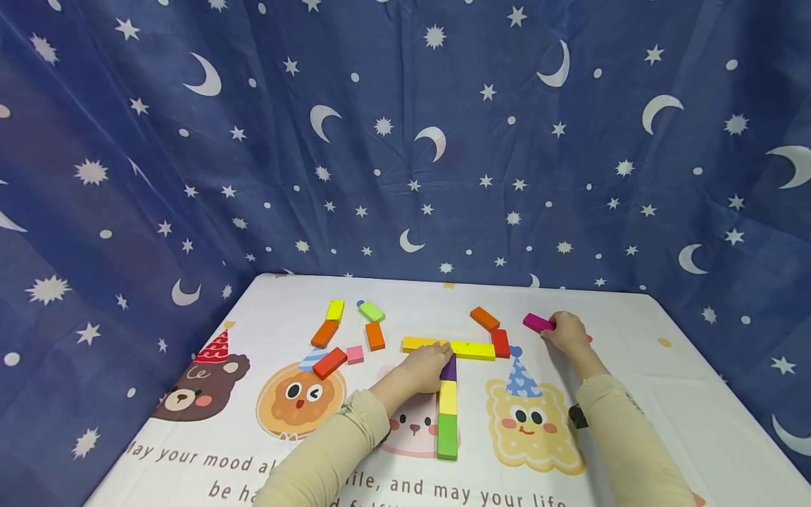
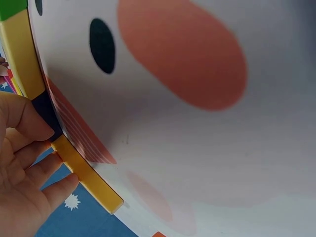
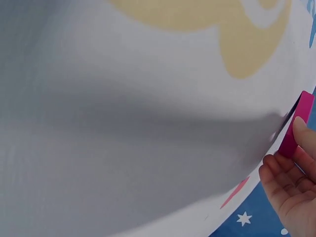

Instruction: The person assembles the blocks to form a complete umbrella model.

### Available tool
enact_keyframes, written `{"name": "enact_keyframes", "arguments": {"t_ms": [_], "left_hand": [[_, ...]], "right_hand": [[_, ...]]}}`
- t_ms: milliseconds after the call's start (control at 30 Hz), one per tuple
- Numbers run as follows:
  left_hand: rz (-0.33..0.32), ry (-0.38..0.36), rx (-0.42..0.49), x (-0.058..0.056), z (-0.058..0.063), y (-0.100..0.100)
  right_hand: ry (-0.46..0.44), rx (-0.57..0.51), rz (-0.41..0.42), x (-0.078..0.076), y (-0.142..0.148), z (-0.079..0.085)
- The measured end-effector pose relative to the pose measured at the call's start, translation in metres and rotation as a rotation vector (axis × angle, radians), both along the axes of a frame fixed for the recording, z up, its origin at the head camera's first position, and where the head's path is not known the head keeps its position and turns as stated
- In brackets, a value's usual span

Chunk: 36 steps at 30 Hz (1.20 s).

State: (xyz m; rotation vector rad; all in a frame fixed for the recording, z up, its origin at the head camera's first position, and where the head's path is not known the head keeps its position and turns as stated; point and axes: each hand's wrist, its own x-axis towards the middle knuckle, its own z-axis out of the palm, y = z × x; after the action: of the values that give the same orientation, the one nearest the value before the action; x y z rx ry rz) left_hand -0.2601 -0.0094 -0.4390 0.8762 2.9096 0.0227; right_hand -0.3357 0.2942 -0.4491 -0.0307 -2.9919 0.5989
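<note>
On the tabletop, blocks lie in a T shape. Its crossbar is an orange-yellow block (image 2: 91,177) beside a yellow block (image 1: 474,350); the stem is a dark purple block (image 1: 448,367), a pale yellow block (image 1: 448,398) and a green block (image 1: 447,436). My left hand (image 1: 426,367) rests where stem meets crossbar. In the left wrist view, its thumb touches the purple block while the other fingers lie fairly straight along the orange-yellow block's far side. Farther right, my right hand (image 1: 568,334) pinches a magenta block (image 3: 298,123) between thumb and fingers, with the block tilted at the table.
A red block (image 1: 500,343) and an orange block (image 1: 484,318) lie by the crossbar's right end. To the left are several loose blocks, including a red one (image 1: 329,363), a pink cube (image 1: 355,354) and a light green one (image 1: 371,311). A starry blue curtain (image 1: 405,176) hangs behind the table.
</note>
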Motion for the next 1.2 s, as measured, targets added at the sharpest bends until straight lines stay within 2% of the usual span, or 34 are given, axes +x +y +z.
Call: {"name": "enact_keyframes", "arguments": {"t_ms": [333,533,767,1033,1200], "left_hand": [[-0.002,0.007,0.004,0.001,-0.001,-0.002],[-0.004,-0.004,-0.015,0.000,-0.002,-0.004],[0.003,0.005,-0.052,0.001,0.000,-0.003],[0.000,0.007,-0.050,0.000,-0.001,0.001],[-0.005,0.009,-0.049,0.000,-0.001,0.001]], "right_hand": [[0.010,-0.021,0.013,-0.001,-0.002,0.001],[-0.019,-0.056,0.012,-0.003,-0.010,0.003],[0.036,-0.089,0.079,-0.004,-0.018,0.006],[0.031,-0.114,0.096,-0.009,-0.028,0.015],[-0.003,-0.138,0.104,-0.014,-0.035,0.017]]}}
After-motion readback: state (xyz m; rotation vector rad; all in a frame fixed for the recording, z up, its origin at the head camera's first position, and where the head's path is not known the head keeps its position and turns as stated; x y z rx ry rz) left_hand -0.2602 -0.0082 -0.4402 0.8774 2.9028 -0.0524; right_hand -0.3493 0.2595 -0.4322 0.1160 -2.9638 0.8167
